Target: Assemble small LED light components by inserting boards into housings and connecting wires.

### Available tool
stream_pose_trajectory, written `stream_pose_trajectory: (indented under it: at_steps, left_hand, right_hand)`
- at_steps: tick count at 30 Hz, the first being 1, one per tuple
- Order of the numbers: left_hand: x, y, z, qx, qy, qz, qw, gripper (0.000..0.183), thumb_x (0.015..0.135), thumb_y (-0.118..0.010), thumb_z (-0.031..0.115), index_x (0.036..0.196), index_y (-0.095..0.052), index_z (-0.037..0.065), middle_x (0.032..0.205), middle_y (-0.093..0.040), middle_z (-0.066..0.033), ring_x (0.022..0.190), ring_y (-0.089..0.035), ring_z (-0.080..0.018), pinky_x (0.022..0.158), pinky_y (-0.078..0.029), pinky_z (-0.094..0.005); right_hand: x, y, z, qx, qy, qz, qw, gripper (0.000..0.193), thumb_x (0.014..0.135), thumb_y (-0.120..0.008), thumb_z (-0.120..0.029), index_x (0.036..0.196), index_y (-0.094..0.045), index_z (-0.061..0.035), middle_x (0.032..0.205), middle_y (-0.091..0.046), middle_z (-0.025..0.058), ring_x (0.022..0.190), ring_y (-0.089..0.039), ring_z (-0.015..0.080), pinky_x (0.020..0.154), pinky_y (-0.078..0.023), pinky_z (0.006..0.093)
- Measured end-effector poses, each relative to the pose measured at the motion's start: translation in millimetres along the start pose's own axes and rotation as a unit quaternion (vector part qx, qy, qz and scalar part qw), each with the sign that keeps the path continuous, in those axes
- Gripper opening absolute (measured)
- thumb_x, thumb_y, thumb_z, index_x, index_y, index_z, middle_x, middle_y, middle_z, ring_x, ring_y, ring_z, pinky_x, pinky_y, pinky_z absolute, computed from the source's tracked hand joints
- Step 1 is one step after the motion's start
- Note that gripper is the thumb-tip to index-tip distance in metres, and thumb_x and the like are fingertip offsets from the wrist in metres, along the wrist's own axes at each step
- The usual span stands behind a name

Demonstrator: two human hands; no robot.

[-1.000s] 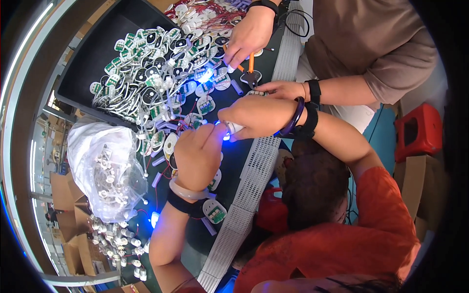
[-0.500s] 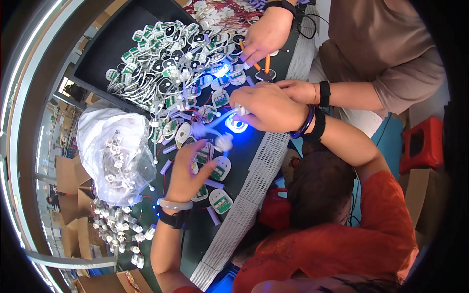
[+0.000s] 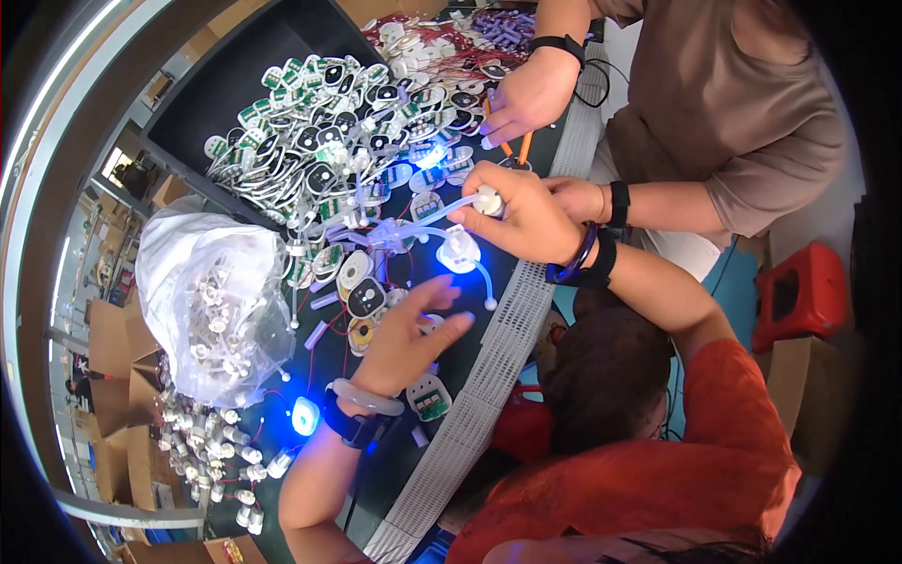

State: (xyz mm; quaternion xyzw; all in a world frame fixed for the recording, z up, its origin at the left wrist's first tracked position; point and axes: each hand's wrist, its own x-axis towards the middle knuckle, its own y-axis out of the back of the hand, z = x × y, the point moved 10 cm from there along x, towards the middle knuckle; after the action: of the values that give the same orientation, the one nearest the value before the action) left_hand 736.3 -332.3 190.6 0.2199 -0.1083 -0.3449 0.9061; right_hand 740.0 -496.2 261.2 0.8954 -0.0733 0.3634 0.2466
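My right hand point(image 3: 526, 218) is closed in a pinch on a small white plastic fitting point(image 3: 488, 201) with translucent tubes point(image 3: 427, 228) running left from it. Just below that hand, a white piece glowing blue point(image 3: 459, 250) sits over the dark worktable, a short tube hanging from it to a white bead point(image 3: 490, 305). Fingers spread, my left hand point(image 3: 404, 343) is over the table below the glowing piece and holds nothing visible. Near its fingers lie oval white parts, one with a black face point(image 3: 365, 298), and a green circuit board part point(image 3: 429, 399).
A black bin point(image 3: 272, 33) is heaped with white corded boards. A plastic bag point(image 3: 214, 301) of white parts stands left, above white cylindrical pieces point(image 3: 216, 451). Another blue light point(image 3: 305, 415) shines beside my left wrist. Opposite, a co-worker's hand point(image 3: 534, 92) is by an orange-handled tool point(image 3: 523, 148).
My left hand has shifted right and down, away from the tubes. The glowing piece and tubes show more clearly. A bright blue light now appears by my left wrist.
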Motion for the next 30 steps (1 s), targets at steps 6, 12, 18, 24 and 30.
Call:
stream_pose_trajectory:
  at_steps: [6, 12, 18, 24, 30]
  left_hand:
    - [29, -80, -18, -0.217, 0.097, -0.131, 0.962, 0.055, 0.081, -0.075, 0.022, 0.126, -0.049, 0.002, 0.105, -0.060, -0.0050, 0.092, -0.057, -0.0114, 0.079, -0.047, -0.0260]
    - [23, -60, 19, -0.088, 0.077, -0.110, 0.987, 0.013, 0.086, -0.067, 0.009, 0.096, -0.065, 0.001, 0.080, -0.063, -0.0029, 0.068, -0.055, -0.0062, 0.063, -0.044, -0.0192]
    - [45, -51, -18, 0.019, 0.098, -0.211, 0.972, 0.013, 0.092, -0.059, 0.011, 0.102, -0.063, 0.004, 0.081, -0.066, -0.0056, 0.066, -0.058, -0.0103, 0.058, -0.047, -0.0232]
    - [82, -86, -28, -0.039, 0.084, -0.274, 0.957, 0.014, 0.092, -0.058, 0.011, 0.103, -0.063, 0.003, 0.082, -0.066, -0.0056, 0.066, -0.058, -0.0100, 0.058, -0.047, -0.0227]
    - [95, -129, -41, -0.105, 0.099, -0.333, 0.932, 0.015, 0.092, -0.058, 0.010, 0.105, -0.062, 0.003, 0.082, -0.066, -0.0056, 0.065, -0.058, -0.0096, 0.057, -0.046, -0.0221]
  right_hand:
    - [-2, 5, 6, 0.011, 0.038, 0.051, 0.998, 0.022, 0.082, -0.071, -0.021, 0.087, -0.057, -0.0058, 0.074, -0.062, 0.0122, 0.066, -0.064, 0.0273, 0.057, -0.047, 0.0354]
    - [-11, 22, -1, 0.067, 0.081, 0.072, 0.992, 0.017, 0.075, -0.069, -0.014, 0.082, -0.055, -0.0055, 0.074, -0.058, 0.0109, 0.070, -0.059, 0.0313, 0.060, -0.044, 0.0386]
    - [-18, 25, -13, 0.118, 0.216, 0.032, 0.969, 0.020, 0.075, -0.069, -0.014, 0.071, -0.052, -0.0064, 0.066, -0.052, 0.0068, 0.063, -0.053, 0.0295, 0.064, -0.039, 0.0383]
    - [-29, 22, -39, 0.047, 0.271, 0.029, 0.961, 0.016, 0.077, -0.065, -0.017, 0.072, -0.052, -0.0083, 0.063, -0.051, 0.0050, 0.062, -0.053, 0.0273, 0.062, -0.038, 0.0377]
    - [-33, 9, -28, -0.106, 0.213, -0.047, 0.970, 0.043, 0.087, -0.053, -0.029, 0.102, -0.054, 0.0119, 0.101, -0.057, 0.0265, 0.091, -0.057, 0.0379, 0.083, -0.046, 0.0421]
